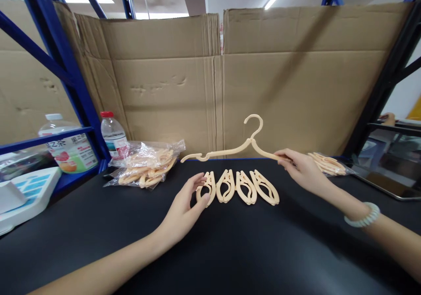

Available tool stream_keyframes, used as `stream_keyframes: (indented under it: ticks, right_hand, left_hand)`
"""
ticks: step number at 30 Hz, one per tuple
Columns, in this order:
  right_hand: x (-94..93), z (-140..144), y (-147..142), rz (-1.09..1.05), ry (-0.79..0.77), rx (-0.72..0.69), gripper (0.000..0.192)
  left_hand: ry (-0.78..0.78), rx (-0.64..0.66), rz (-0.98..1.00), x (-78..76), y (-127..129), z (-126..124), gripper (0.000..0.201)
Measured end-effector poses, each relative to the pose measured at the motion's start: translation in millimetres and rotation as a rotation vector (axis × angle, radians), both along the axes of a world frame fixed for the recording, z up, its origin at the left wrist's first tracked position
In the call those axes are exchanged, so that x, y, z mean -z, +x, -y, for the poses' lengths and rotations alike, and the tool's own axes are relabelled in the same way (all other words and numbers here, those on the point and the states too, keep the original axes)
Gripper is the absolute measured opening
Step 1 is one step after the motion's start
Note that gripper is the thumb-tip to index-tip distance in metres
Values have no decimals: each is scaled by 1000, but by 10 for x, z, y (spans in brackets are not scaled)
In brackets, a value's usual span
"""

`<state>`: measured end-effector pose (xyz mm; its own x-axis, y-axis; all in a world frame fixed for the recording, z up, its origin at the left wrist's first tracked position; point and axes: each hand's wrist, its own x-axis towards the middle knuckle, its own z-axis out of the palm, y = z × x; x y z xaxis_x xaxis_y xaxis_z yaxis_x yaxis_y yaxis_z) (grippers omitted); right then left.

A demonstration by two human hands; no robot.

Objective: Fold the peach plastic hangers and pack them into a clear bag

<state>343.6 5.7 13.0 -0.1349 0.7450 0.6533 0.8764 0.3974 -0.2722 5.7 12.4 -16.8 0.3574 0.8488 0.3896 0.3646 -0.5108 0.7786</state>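
A: R hand [301, 168]?
B: Pinches one arm of unfolded hanger [235, 148], held above black table [230, 251].
A: L hand [184, 207]?
B: Fingers closed on leftmost of four folded hangers [237, 187]. Judged: laying-out stage; next needs steady placement beside row.

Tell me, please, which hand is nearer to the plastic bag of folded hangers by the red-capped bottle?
Left. The left hand is just right of the bag, pinching a folded hanger; the right hand is farther right.
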Motion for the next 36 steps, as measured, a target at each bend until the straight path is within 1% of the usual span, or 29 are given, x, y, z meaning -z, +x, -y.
stream_keyframes:
  ticks: [3,7,11,13,15,18,20,22,25,26,27,29,31,32,34,36]
  right_hand:
    - [81,91,-62,32,-52,-59,20]
    - [145,136,-93,65,-109,-107,22]
    - [118,147,-75,38,-97,-68,20]
    - [101,147,-55,6,-78,-45,19]
    - [88,145,-38,-33,-62,-37,19]
    - [83,145,-37,-63,-62,-50,20]
    - [96,154,-62,-59,-90,-78,21]
    - [122,168,-106,-38,-135,-117,21]
    - [172,194,-182,2,-206,-174,21]
    - [185,202,-204,8,-223,-189,21]
    - [193,208,-223,8,-234,-203,21]
    - [199,217,-246,-6,-241,-223,22]
    - [197,219,-253,-26,-233,-245,22]
    - [195,219,-254,-31,-225,-254,22]
    - [193,216,-254,-18,-216,-269,21]
    - [190,212,-255,12,-211,-277,19]
  left_hand:
    - [-88,-52,140,56,14,-67,51]
    - [-118,-113,224,67,6,-99,56]
    - [-78,-152,226,16,-2,-62,39]
    - [-64,-164,237,1,-2,-51,36]
    - [-100,-179,248,7,0,-59,39]
    - [-186,-218,281,32,0,-97,53]
    - [-204,-235,298,40,-4,-108,60]
    - [-155,-185,262,27,-10,-81,59]
    - [29,-3,71,-23,-11,36,56]
    - [92,39,3,-41,-9,81,57]
    - [137,58,-49,-57,-5,121,58]
    - [183,32,-78,-77,3,165,58]
    - [172,-16,-32,-77,9,152,55]
    - [140,-29,14,-72,11,129,54]
    - [27,-21,114,-59,13,73,51]
    - [-93,-1,168,-52,14,29,42]
